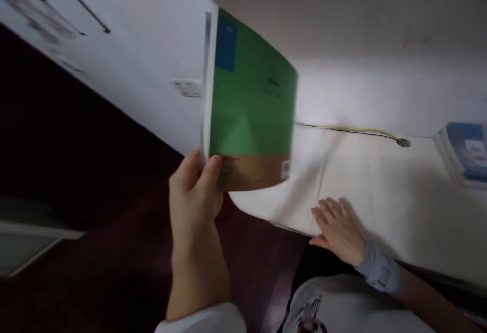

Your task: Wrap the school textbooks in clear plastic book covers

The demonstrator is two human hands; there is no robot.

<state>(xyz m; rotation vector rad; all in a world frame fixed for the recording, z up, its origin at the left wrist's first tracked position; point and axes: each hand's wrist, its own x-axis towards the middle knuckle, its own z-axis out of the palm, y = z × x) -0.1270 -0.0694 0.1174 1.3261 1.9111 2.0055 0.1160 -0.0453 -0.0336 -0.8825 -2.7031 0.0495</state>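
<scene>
My left hand (194,186) is raised over the floor, its thumb and fingers closed on the lower left corner of a book (251,100). The book's cover is green with a brown band along the bottom and a blue block at the upper left. It stands roughly upright in the air, its cover bowed. On the white desk (411,206) rests my right hand (338,226), palm down with fingers apart and holding nothing. A grey band (380,269) circles the right wrist.
A stack of books (470,153) with a blue cover on top sits at the desk's right. Along the wall, a yellow cable (353,129) and a dark one run to a round hole (403,143). A wall socket (186,87) shows behind the book. Dark floor lies left.
</scene>
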